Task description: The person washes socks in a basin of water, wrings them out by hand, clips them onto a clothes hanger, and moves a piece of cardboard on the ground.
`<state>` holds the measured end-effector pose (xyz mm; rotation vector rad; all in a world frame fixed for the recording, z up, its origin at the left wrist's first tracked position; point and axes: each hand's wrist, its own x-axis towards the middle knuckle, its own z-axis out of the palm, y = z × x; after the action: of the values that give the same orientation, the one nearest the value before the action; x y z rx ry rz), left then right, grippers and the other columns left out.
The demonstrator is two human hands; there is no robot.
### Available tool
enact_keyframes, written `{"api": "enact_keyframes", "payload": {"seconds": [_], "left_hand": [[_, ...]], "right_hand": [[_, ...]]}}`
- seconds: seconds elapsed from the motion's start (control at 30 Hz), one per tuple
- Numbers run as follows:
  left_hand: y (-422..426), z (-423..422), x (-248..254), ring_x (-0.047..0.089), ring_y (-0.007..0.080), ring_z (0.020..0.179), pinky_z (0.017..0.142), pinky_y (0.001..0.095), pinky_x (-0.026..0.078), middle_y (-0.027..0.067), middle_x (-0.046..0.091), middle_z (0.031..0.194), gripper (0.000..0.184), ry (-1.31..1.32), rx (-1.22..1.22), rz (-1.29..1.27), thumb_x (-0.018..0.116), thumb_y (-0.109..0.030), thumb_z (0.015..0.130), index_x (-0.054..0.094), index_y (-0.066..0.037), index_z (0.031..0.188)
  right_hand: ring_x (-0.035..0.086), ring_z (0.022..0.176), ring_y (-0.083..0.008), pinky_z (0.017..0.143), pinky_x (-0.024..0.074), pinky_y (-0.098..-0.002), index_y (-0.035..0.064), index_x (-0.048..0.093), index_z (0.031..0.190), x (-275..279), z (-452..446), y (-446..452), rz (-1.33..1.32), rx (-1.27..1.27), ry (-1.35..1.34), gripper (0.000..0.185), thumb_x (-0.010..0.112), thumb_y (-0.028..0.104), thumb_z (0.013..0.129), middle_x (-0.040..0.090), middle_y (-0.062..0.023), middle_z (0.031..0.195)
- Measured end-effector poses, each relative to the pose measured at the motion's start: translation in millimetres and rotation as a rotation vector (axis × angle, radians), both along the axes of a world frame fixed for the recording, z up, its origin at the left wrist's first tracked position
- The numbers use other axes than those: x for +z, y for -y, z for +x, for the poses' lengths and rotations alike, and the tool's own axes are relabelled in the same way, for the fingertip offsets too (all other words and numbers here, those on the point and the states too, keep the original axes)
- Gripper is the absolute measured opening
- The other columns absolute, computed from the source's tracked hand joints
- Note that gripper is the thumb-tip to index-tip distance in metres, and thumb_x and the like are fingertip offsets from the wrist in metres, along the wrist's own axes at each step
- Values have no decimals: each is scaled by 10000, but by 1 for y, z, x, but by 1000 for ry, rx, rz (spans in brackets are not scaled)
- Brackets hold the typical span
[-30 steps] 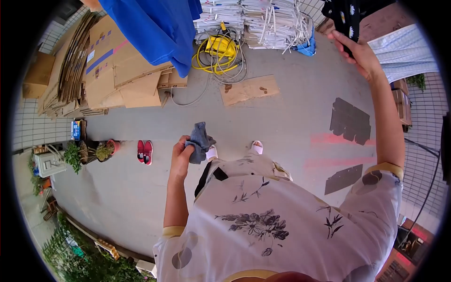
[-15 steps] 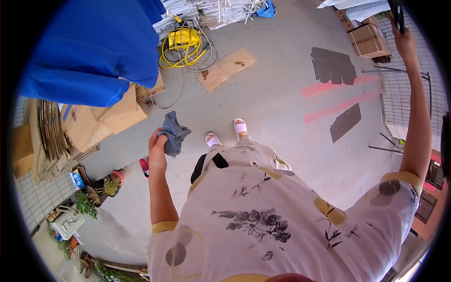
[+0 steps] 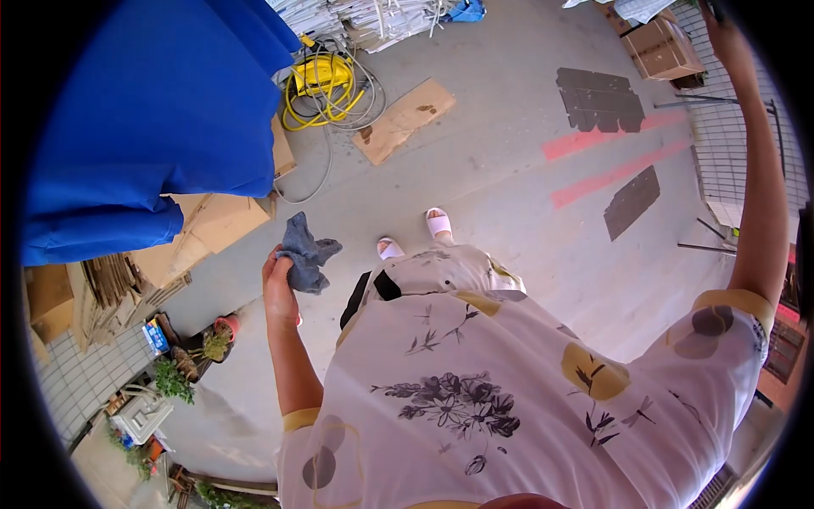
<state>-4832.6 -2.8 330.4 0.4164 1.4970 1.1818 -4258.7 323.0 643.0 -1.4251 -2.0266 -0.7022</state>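
In my left hand (image 3: 278,278), fingers closed, is a crumpled blue-grey cloth (image 3: 305,254), held out in front of me at the left. My right hand (image 3: 726,38) is raised high at the upper right, near the edge of the view. Its fingers are closed around a dark, narrow object (image 3: 716,10), mostly cut off and too dark to name. A large blue fabric (image 3: 161,102) hangs at the upper left, apart from my left hand.
Flattened cardboard (image 3: 216,225) leans below the blue fabric. Behind it lies a yellow machine with coiled hoses (image 3: 320,78). A brown cardboard sheet (image 3: 405,120) and grey sheets (image 3: 599,100) lie on the floor. Boxes (image 3: 661,49) stand by the right wall; potted plants (image 3: 174,382) at lower left.
The blue fabric appears lower and further left. My right hand has risen nearer the top edge, so less of the dark object shows. My left hand still holds the cloth, tilted slightly differently.
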Motion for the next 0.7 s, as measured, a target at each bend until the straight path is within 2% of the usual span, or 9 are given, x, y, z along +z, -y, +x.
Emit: {"api": "enact_keyframes", "payload": {"seconds": [0.13,0.33,0.43,0.53,0.57,0.6,0.63,0.67,0.7], "left_hand": [[6,-2,-3,551,168,1039,978,282,390,80,611,1113,457,9,4,9,528,-130,856,513,66,1268],[14,-6,-6,543,167,1043,989,278,375,78,611,1110,455,-5,-51,13,529,-129,859,512,66,1270],[12,-5,-6,539,167,1048,992,275,371,78,609,1116,457,13,-33,-3,532,-128,860,511,71,1270],[11,-7,-16,535,167,1057,996,275,367,78,604,1126,456,29,1,-2,538,-133,857,515,72,1263],[11,-6,-18,534,168,1058,998,276,367,79,602,1131,456,34,8,-18,540,-135,855,517,70,1262],[11,-4,-18,533,170,1060,999,276,366,80,600,1136,456,37,15,-30,543,-137,854,519,68,1260],[11,-3,-16,532,171,1062,1001,277,365,81,598,1141,456,41,21,-34,545,-139,852,520,66,1258],[9,-3,-13,530,179,1076,1010,278,361,86,594,1150,467,42,-11,-34,555,-148,844,520,60,1261],[8,1,-14,527,183,1085,1015,280,358,89,593,1154,473,32,16,-36,559,-147,841,518,59,1264]], "right_hand": [[609,454,-336,463,481,-444,-112,582,583,1,-10,4,-35,-7,-89,537,615,307,918,575,-237,535],[614,456,-325,453,473,-435,-128,598,595,2,-23,6,42,38,20,515,619,278,911,603,-260,569],[627,480,-302,460,474,-424,-135,605,606,-2,-37,-6,52,-24,66,494,665,271,881,622,-258,586],[640,511,-287,465,474,-415,-140,619,628,-10,-68,-10,-180,158,-305,482,724,279,841,642,-237,600],[646,532,-264,474,477,-395,-126,654,669,-15,-75,-13,-201,221,-253,459,766,295,813,659,-213,616],[583,564,-167,482,458,-336,53,637,1034,-16,-82,-10,-408,55,-198,332,746,275,813,608,-14,721],[530,628,-111,553,450,-298,-36,642,1098,-18,-119,8,-541,-3,-454,497,807,308,779,588,-14,747],[537,650,-109,568,443,-289,-24,657,1082,-15,-141,21,-633,-58,-477,484,823,293,756,573,8,749],[554,680,-99,591,446,-263,-15,655,1076,-49,-121,-11,-530,340,-433,499,826,321,750,593,4,753]]}}
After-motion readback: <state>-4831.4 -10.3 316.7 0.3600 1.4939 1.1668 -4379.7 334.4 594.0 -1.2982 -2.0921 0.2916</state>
